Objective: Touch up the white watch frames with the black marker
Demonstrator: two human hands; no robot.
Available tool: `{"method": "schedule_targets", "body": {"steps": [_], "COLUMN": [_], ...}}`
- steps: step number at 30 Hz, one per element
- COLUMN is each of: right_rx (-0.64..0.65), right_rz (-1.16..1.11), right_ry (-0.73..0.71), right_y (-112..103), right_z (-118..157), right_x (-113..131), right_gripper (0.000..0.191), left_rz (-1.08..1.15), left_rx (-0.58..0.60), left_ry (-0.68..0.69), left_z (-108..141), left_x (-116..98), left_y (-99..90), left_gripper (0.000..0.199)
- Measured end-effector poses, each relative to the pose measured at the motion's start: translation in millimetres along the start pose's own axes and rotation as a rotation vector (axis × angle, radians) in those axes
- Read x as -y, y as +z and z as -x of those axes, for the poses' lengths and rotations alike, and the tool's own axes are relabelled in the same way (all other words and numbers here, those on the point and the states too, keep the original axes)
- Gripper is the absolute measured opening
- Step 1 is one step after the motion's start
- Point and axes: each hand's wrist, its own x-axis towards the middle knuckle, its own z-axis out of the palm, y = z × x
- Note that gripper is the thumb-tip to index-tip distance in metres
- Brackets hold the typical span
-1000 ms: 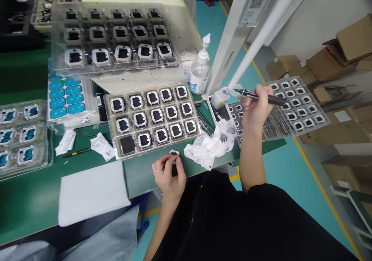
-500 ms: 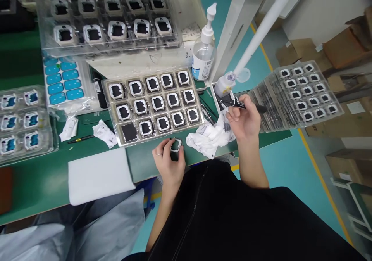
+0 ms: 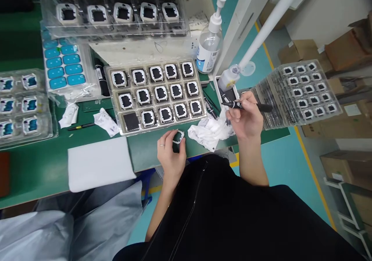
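Note:
Between the thumb and fingers of my left hand is a small white square frame, held just above the table's front edge. My right hand grips a black marker pen, its dark tip pointing left. A clear plastic tray lies beyond my left hand. White frames with dark centres sit in most of its pockets, and the front-left pocket shows only a dark bottom. Below my right hand, a crumpled white cloth with dark stains rests at the table edge.
A pump bottle and a small open bottle stand behind my right hand. Stacked trays lean at the right. More trays of frames are at the back. A white foam sheet lies front left.
The view has tilted, so the table sits higher. The marker has turned from pointing up-left to nearly level, its tip more exposed. My left hand still holds the frame.

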Motion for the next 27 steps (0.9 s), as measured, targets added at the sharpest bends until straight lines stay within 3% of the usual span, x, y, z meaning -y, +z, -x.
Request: {"method": "schedule_targets", "body": {"steps": [11,18,21,25,27], "right_rx": [0.027,0.019,-0.059,-0.102,-0.099], "right_rz": [0.013,0.124,0.254,0.595,0.654], "right_ry": [-0.047,-0.096,-0.186,-0.474,-0.570], "right_y": [1,2,6,1,-5], "right_z": [4,11,30,64,78], "right_x": [-2,-31,-51,-73,-83], "right_gripper": [0.033,0.042,0.038,0.019,0.018], "left_rz": [0.367,0.509,0.552,0.545,0.516], "left_rx": [-0.100,-0.068,-0.019,0.026,0.034], "left_ry": [-0.226,-0.354,-0.390,-0.362,-0.338], "left_z": [1,-1,-2,-4,-5], "left_x": [10,13,11,12,14], "left_y": [-3.6,-1.5,-2.2,-2.5,-1.4], "left_gripper": [0.044,0.045,0.046,0.050,0.046]}}
